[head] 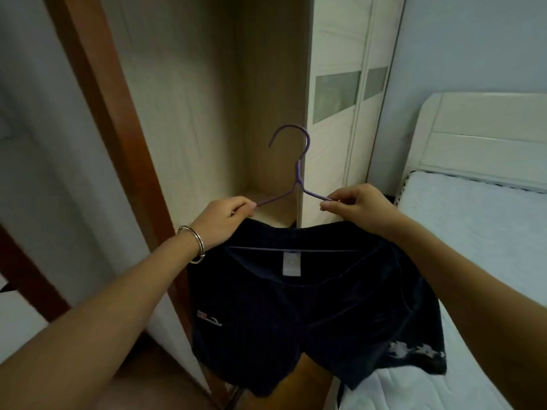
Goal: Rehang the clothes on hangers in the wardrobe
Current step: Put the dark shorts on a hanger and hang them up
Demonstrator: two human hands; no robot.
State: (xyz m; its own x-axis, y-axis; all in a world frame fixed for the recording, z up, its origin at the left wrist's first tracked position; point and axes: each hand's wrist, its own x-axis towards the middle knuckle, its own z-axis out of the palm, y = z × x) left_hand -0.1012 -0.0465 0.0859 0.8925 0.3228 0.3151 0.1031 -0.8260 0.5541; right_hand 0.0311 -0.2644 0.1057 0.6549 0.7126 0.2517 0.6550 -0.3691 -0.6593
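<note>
Shorts (310,315) are draped on a purple hanger (298,176), pinched at each shoulder by the left hand (222,218) and right hand (359,207), before the open wardrobe (207,99).

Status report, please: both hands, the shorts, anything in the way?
Left hand and right hand each pinch an arm of the purple hanger. Dark shorts on it, held before the open wardrobe. Nothing seen blocking.

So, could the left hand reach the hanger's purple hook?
Probably yes: the hook stands bare just above the left hand, nothing between. It would first have to release the hanger arm it pinches.
</note>
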